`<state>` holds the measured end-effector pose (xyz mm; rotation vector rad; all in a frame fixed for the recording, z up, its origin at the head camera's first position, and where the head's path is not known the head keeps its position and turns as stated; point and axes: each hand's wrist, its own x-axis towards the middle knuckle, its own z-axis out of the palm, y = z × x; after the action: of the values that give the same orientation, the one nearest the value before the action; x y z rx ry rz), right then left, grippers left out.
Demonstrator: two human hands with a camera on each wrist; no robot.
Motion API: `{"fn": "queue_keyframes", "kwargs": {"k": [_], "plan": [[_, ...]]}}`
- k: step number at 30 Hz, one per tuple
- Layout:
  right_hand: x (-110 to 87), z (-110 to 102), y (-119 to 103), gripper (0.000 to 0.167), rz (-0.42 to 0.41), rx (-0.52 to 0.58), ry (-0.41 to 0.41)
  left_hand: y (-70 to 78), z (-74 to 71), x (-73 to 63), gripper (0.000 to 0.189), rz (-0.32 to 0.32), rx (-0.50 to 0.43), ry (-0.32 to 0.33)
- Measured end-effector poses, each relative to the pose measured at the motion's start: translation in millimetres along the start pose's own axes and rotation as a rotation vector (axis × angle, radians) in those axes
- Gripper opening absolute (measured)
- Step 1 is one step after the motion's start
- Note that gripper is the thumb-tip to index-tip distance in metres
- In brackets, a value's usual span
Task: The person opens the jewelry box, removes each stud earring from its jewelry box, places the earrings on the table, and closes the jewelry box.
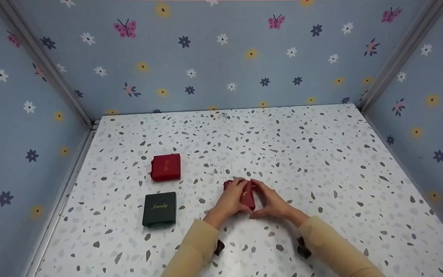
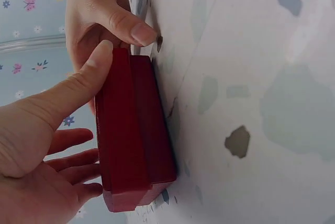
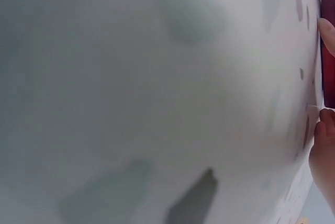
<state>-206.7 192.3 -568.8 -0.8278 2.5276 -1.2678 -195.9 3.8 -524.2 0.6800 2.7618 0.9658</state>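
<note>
A small red jewelry box (image 1: 247, 195) with gold lettering lies on the speckled tabletop between the two hands. From the left, the left hand (image 1: 230, 199) grips it, thumb at the near end and fingers toward the far end. The left wrist view shows its thumb against the upper edge of the red lid (image 2: 119, 130), above a darker base (image 2: 152, 119). On the opposite side, the right hand (image 1: 273, 202) spans the box with curled fingers at the far end and thumb at the near end. Only part of that grip shows in the right wrist view.
Another red box (image 1: 166, 167) lies farther left. In front of it is a dark green box (image 1: 159, 209) with gold "Jewelry" lettering. Patterned blue panels (image 1: 221, 54) close in the white speckled table (image 1: 321, 154) at the back and both sides.
</note>
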Motion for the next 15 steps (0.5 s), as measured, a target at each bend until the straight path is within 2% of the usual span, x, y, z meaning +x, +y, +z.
{"fn": "queue_keyframes", "kwargs": {"k": [5, 8, 15], "plan": [[-1.0, 0, -5, 0.108, -0.038, 0.013, 0.014, 2.2, -4.6, -5.3, 0.079, 0.025, -0.014, 0.006], [-1.1, 2, -10, 0.107, -0.053, -0.036, 0.021, 2.1, -9.3, -9.7, 0.072, 0.053, 0.000, 0.014], [2.2, 7, -23, 0.103, -0.062, -0.275, 0.067, -1.6, -25.0, -24.9, 0.068, 0.069, 0.031, 0.013]]}}
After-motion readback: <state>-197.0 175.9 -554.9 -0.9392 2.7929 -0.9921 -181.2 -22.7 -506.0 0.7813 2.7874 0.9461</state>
